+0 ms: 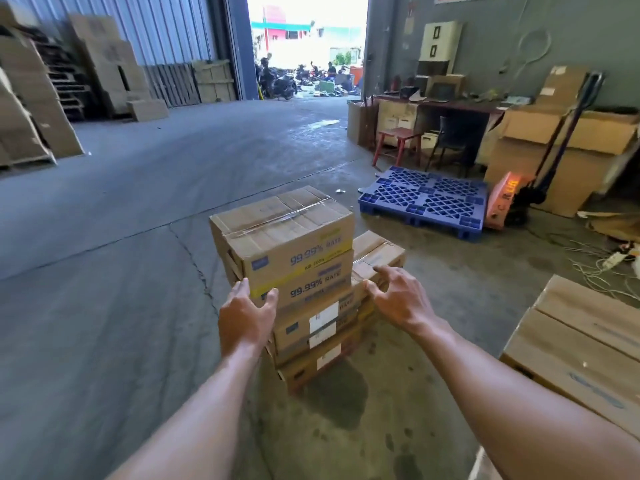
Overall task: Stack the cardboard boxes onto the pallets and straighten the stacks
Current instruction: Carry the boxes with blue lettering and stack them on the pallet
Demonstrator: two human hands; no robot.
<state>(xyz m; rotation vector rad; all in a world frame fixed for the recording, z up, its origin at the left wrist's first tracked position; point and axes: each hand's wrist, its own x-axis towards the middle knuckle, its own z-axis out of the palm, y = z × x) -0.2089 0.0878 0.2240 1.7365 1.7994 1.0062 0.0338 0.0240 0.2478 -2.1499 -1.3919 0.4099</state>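
Left hand (247,313) rests on the left corner of the cardboard box stack (287,258), thumb and fingers apart. Right hand (394,296) is at the stack's right side, fingers spread (holding nothing). Beyond lies a blue plastic pallet (422,199).

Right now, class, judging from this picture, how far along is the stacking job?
Done: a box stack stands, but crooked. In hand: the left hand touches its corner; the right hand hovers beside it. Left: squaring the stack and loading the blue pallet, which carries no boxes.
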